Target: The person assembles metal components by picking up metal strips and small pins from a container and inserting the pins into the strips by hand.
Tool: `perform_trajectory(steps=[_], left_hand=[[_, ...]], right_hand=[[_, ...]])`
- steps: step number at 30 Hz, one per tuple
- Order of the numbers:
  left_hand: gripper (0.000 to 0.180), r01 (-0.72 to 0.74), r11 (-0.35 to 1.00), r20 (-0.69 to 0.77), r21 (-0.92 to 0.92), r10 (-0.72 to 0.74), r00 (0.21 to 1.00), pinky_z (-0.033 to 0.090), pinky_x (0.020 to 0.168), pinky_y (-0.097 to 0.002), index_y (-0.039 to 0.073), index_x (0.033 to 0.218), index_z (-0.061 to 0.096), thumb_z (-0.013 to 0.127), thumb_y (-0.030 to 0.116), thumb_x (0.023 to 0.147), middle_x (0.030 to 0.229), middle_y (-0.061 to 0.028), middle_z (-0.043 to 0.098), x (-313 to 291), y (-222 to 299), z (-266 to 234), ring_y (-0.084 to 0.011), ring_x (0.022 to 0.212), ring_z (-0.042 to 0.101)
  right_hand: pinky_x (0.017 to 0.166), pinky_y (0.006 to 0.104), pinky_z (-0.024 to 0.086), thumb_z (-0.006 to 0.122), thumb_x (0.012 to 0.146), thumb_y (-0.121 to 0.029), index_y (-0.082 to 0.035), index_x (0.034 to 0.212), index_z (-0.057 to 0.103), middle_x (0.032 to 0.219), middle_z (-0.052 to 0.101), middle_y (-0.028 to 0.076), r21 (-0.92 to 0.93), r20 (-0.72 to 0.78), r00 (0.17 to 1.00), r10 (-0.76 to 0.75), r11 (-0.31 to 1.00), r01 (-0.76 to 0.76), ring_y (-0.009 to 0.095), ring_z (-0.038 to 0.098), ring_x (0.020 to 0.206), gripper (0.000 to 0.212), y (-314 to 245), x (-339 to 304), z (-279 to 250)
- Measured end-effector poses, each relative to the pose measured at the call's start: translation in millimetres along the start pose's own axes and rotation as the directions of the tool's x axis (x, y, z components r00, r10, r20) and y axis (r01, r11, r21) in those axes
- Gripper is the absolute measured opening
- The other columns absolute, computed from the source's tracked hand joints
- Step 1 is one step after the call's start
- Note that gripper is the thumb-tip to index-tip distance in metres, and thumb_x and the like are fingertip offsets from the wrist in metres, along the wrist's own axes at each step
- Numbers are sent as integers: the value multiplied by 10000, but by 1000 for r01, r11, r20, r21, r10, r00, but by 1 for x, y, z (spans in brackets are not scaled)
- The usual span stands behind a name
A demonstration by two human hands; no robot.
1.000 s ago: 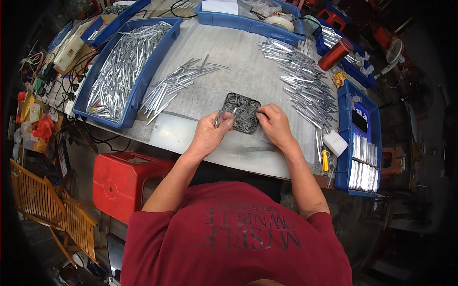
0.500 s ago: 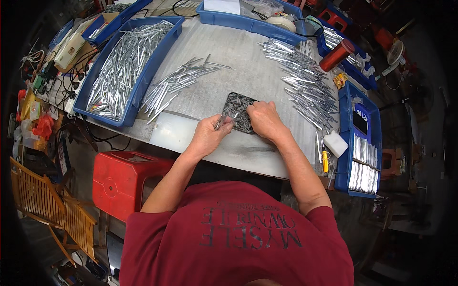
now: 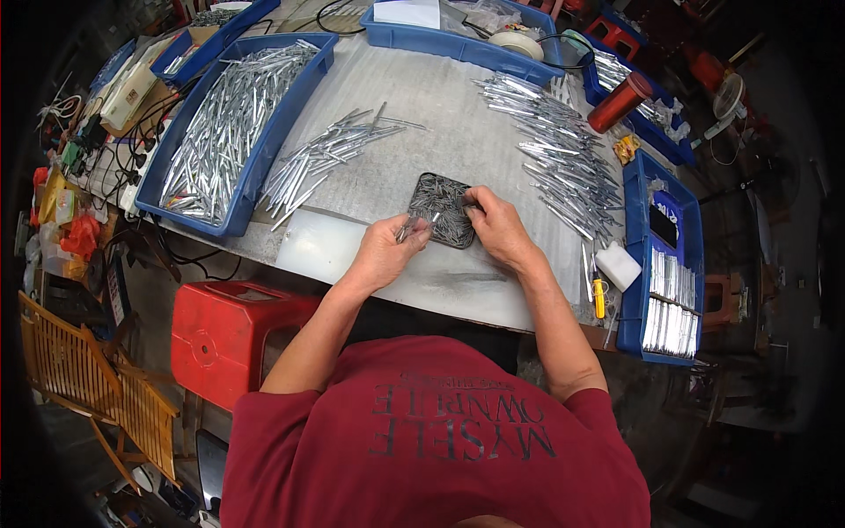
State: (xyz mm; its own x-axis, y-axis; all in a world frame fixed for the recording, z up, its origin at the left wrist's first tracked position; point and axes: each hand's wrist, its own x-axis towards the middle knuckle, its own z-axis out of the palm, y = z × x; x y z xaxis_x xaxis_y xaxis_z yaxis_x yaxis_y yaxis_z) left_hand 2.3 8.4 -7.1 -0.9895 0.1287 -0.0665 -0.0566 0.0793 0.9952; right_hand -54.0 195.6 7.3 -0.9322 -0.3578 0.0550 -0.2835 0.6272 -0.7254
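Note:
A small black tray (image 3: 429, 173), filled with thin grey metal pins (image 3: 447, 204), lies on the worktable in front of me. My left hand (image 3: 387, 251) is closed at the tray's near left side, its fingers around a few short metal pieces (image 3: 407, 231) whose exact kind is unclear. One bright tip shows beside its fingertips. Over the tray's right edge, my right hand (image 3: 497, 231) has its fingers pinched together. Whatever sits between those fingertips is hidden or too small to make out.
Slender silver metal rods lie in a left pile (image 3: 330, 154) and a larger right pile (image 3: 563, 158). A blue bin (image 3: 255, 176) of similar rods stands left. On the right are another blue bin (image 3: 632, 308), a white block (image 3: 619, 266), a yellow-handled tool (image 3: 599, 299) and a red cylinder (image 3: 620, 101).
My right hand has shifted slightly right and toward me, from over the pins to the tray's right edge. The left hand has barely moved and keeps its metal pieces.

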Motion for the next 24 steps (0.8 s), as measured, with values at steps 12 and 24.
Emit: perform_trajectory(steps=[12, 24], left_hand=[[99, -81, 994, 70, 71, 76, 995, 400, 612, -199, -1, 865, 580, 567, 85, 816, 707, 26, 535, 2, 0, 6, -47, 668, 466], [76, -87, 990, 98, 109, 77, 992, 376, 583, -200, 14, 835, 593, 578, 83, 807, 680, 49, 519, 0, 3, 9, -36, 645, 438]], right_hand=[[604, 202, 422, 532, 815, -71, 22, 954, 530, 805, 559, 17, 667, 79, 997, 1, 743, -53, 59, 499, 701, 167, -10, -15, -2], [560, 172, 361, 530, 843, -123, 14, 881, 539, 714, 495, -35, 684, 34, 999, -3, 730, -21, 26, 423, 651, 142, -11, -19, 5]])
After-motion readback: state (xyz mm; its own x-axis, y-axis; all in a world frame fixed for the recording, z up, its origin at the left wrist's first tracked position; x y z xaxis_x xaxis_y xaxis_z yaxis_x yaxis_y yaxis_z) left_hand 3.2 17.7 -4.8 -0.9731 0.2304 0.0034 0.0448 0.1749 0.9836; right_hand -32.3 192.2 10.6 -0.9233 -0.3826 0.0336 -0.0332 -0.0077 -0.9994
